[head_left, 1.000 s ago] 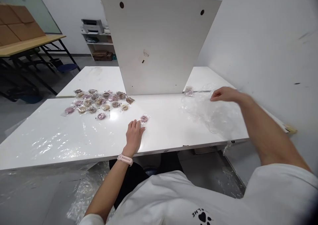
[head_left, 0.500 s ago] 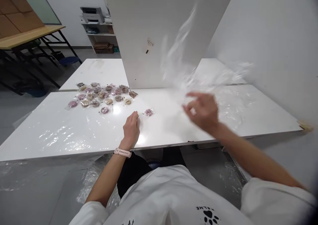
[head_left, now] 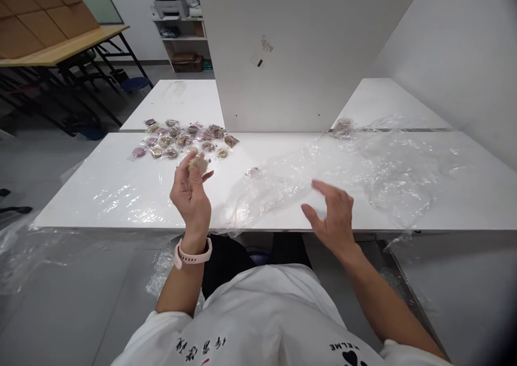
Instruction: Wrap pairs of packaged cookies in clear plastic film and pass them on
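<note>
In the head view my left hand [head_left: 191, 199], with a pink watch band at the wrist, is raised above the table and pinches a pale yellowish wrapped cookie [head_left: 198, 165] between thumb and fingers. My right hand [head_left: 333, 215] hovers over the table's front, fingers and thumb apart, holding nothing. Below and beyond it a wide clear plastic film [head_left: 363, 166] lies crumpled over the table. One pink wrapped cookie [head_left: 253, 172] lies at the film's left part, seemingly under it. Several wrapped cookies [head_left: 177, 139], pink, brown and yellowish, form a loose pile beyond my left hand.
A tall white panel [head_left: 291, 59] rises from the table's [head_left: 121, 193] back edge. A pinkish-brown wrapped bundle [head_left: 343, 128] sits by its right corner. More clear film [head_left: 24, 253] hangs at the left. Farther back are a printer [head_left: 169, 4] and a wooden table [head_left: 64, 45].
The film, earlier billowing in the air, now lies on the table, partly at the pink cookie. My left hand rose from the tabletop and holds a cookie. My right hand moved down.
</note>
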{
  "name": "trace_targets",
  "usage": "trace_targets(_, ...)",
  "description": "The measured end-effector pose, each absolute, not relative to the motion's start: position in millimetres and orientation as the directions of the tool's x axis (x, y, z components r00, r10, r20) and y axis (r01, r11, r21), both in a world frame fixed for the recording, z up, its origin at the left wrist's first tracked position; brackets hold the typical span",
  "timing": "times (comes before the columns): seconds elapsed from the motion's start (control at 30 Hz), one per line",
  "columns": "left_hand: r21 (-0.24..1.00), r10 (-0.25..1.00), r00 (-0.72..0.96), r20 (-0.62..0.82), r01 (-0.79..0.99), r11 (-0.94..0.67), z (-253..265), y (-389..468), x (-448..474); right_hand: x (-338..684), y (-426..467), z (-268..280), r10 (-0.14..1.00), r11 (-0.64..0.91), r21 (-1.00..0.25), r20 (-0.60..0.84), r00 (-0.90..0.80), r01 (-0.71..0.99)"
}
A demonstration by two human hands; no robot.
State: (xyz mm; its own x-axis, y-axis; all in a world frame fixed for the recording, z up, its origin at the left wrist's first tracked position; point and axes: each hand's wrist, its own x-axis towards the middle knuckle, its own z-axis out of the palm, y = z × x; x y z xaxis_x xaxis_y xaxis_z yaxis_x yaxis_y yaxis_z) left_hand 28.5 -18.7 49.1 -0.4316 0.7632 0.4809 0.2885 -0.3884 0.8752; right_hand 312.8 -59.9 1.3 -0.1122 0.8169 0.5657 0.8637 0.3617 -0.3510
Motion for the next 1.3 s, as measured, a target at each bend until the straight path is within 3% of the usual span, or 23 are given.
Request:
trace_targets(0.1,0.920,0.897,-0.222,0.381,0.185,-0.345,60.8,-19.4,36.1,310.3,-6.9,11.1,0.896,0.404,-0.414,0.356,-0.263,0.815)
trace_targets(0.17,0.968,0.966,-0.097,0.240,0.103,-0.230,54.4,-15.8,31.6,306.1,17.8,10.1,0.864,0.503,-0.443,0.260,-0.430,0.742)
trace_targets(0.33,0.991,0.997,0.001,-0.073,-0.114,0.073,39.2,-10.7,-0.1,310.4,-3.6,-6.4,0.718,0.694,-0.430,0.348,-0.603,0.578)
trace_targets(0.47,0.972,0.977,0.200,-0.073,-0.207,0.115,49.8,-13.1,15.8,323.5,-56.2,-24.7,0.661,0.749,-0.352,0.344,-0.667,0.561)
trace_targets(0.6,0.997,0.830,0.555,-0.050,-0.026,0.077,32.8,-15.0,73.1,344.1,-80.0,-36.1,0.685,0.725,-0.324,0.244,-0.686,0.608)
trace_targets(0.67,0.978,0.837,0.548,-0.001,0.176,-0.114,4.7,-15.0,95.6,365.9,-79.4,-37.2,0.712,0.696,-0.334,0.204,-0.672,0.636)
trace_targets(0.77,0.752,0.826,0.538,0.170,0.471,-0.462,-41.2,-16.1,109.4,406.4,-70.3,-28.6,0.817,0.576,-0.299,0.183,-0.547,0.760)
trace_targets(0.87,0.520,0.723,0.670,0.166,0.564,-0.642,-59.8,-22.4,110.0,425.4,-57.2,-7.6,0.910,0.380,-0.215,0.260,-0.323,0.900)
trace_targets(0.93,0.465,0.679,0.725,0.113,0.566,-0.681,-52.3,-26.8,109.1,414.2,-47.0,5.4,0.911,0.331,-0.227,0.331,-0.247,0.916)
trace_targets(1.0,0.494,0.659,0.743,0.115,0.533,-0.687,-36.3,-24.9,106.6,387.9,-36.4,8.6,0.902,0.372,-0.300,0.341,-0.266,0.878)
trace_targets(1.07,0.566,0.720,0.662,0.205,0.521,-0.640,-20.6,-11.5,99.5,357.3,-26.9,-2.0,0.889,0.441,-0.354,0.301,-0.346,0.825)
trace_targets(1.17,0.617,0.900,0.304,0.311,0.656,-0.435,-7.8,30.9,78.7,325.5,-17.2,-35.6,0.851,0.526,-0.324,0.194,-0.489,0.786)
trace_targets(1.2,0.595,0.933,0.222,0.282,0.723,-0.352,-6.4,48.0,70.7,320.6,-15.2,-47.1,0.839,0.543,-0.300,0.165,-0.518,0.784)
trace_targets(1.3,0.494,0.965,0.260,0.030,0.835,-0.241,-5.2,94.1,54.4,319.4,-9.7,-67.8,0.823,0.566,-0.264,0.116,-0.557,0.781)
